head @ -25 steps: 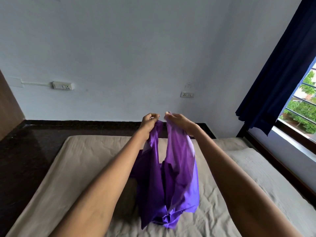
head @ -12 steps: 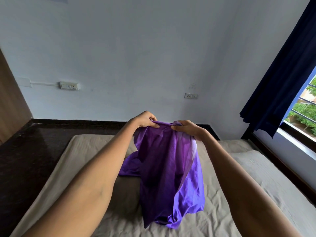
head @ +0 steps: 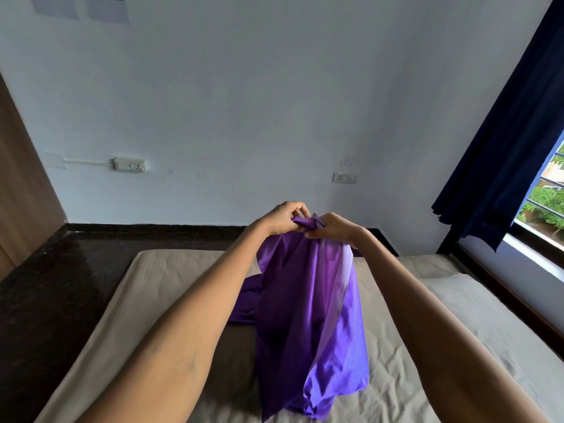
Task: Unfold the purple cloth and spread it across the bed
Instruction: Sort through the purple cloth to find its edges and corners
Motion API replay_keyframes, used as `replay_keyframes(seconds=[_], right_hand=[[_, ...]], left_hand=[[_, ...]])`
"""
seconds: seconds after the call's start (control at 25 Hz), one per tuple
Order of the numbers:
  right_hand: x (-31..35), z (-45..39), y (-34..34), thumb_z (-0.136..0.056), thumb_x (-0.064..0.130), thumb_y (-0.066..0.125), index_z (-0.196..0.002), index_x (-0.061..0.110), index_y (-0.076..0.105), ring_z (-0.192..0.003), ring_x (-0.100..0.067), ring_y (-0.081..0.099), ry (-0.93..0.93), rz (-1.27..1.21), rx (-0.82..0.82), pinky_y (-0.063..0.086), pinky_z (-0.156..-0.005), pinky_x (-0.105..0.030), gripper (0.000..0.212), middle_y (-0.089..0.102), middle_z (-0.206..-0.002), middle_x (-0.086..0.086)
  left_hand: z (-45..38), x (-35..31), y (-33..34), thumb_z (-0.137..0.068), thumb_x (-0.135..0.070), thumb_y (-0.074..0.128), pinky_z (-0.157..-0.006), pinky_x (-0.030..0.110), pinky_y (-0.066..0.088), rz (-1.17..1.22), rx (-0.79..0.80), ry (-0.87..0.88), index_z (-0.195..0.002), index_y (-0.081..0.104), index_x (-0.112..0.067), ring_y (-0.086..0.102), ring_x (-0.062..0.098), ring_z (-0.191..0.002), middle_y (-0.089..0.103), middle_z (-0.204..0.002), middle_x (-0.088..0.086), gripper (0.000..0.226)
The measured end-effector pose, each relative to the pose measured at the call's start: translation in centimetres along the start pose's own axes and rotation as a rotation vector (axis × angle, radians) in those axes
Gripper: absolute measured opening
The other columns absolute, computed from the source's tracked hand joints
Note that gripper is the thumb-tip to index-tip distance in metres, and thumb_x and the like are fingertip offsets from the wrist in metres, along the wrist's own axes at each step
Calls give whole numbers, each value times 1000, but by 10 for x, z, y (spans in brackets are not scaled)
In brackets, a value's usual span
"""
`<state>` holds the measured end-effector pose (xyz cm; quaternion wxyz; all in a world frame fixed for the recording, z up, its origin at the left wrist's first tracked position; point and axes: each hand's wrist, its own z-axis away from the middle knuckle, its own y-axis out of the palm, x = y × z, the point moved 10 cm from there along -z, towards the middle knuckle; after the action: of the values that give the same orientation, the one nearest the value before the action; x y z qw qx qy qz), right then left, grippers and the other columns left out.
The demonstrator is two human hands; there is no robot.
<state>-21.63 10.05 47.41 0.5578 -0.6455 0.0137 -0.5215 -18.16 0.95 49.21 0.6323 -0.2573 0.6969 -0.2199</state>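
Both hands meet at the top edge of the cloth (head: 308, 315), held up w/ arms stretched out. Left hand (head: 282, 218) fingers curled shut, pinching a bunched bit of the edge betw. thumb & fingertips. Right hand (head: 332, 228) just beside it, nearly touching, also closed on the gathered edge, fabric bulging up betw. the two grips.

Below the grip the cloth hangs in long vertical folds, still mostly doubled over. Right-hand side of the drape looks paler, lit; left side darker. One dark flap trails off below-left of the grip, lying on the bed (head: 171, 288). Lowest part of the cloth crumples onto the sheet well below the hands, toward the viewer.

Bed under & around: beige wrinkled sheet, cloth sits roughly mid-bed. Below-right of the grip, a second mattress or pad edge (head: 476, 300), same colour.

Beyond the grip: pale wall (head: 244, 102), dark skirting at its base. Socket (head: 344, 178) just above-right of the hands; switch box (head: 131, 165) well to the left. Far right: navy curtain (head: 503, 141) & window (head: 549, 196) w/ greenery outside. Far left: wood panel (head: 21, 193), dark floor (head: 55, 285).
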Motion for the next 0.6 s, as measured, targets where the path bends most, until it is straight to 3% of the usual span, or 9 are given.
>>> replay_keyframes(seconds=[0.12,0.28,0.36,0.44,0.48,0.6], right_hand=[[-18,7,-5,-82,22,71,-63,15,50,-57,-12,48,29,-161,-34,39,-56,-23,29,51,-65,1],[-34,14,-7,-82,26,70,-74,11,54,-65,-16,55,69,-277,-72,45,-63,-25,23,56,-75,-2],[-33,16,-7,-84,37,65,-90,10,62,-70,-11,64,74,-399,-83,52,-66,-22,27,66,-88,-3],[-25,15,-13,-78,59,61,-109,13,60,-90,-14,67,39,-450,-125,54,-83,-29,55,68,-107,-5],[-15,15,-14,-75,64,60,-114,15,59,-100,-17,66,5,-430,-112,51,-92,-33,63,67,-114,-5],[14,14,-2,-87,47,59,-115,10,62,-100,-15,65,-90,-304,9,48,-94,-29,47,68,-111,-4]], left_hand=[[6,22,-3,-78,4,66,-72,27,46,-11,108,-90,-113,54,-6,54,15,-75,55,-89,3,38],[11,53,-29,-74,-18,77,-72,30,41,-9,-71,-196,-82,68,-9,52,19,-74,60,-78,8,15],[13,42,-33,-80,-17,72,-72,24,45,168,-200,-118,-91,71,-6,56,11,-70,64,-81,5,16],[13,12,-30,-87,-13,63,-75,15,46,258,-227,1,-104,68,-1,58,2,-76,66,-91,2,21],[10,-1,-25,-90,-13,59,-75,18,45,218,-201,43,-103,68,-1,56,4,-78,65,-91,2,21],[-3,-19,-14,-90,-20,57,-71,27,39,7,-170,31,-94,68,-9,53,12,-79,65,-85,8,17]])
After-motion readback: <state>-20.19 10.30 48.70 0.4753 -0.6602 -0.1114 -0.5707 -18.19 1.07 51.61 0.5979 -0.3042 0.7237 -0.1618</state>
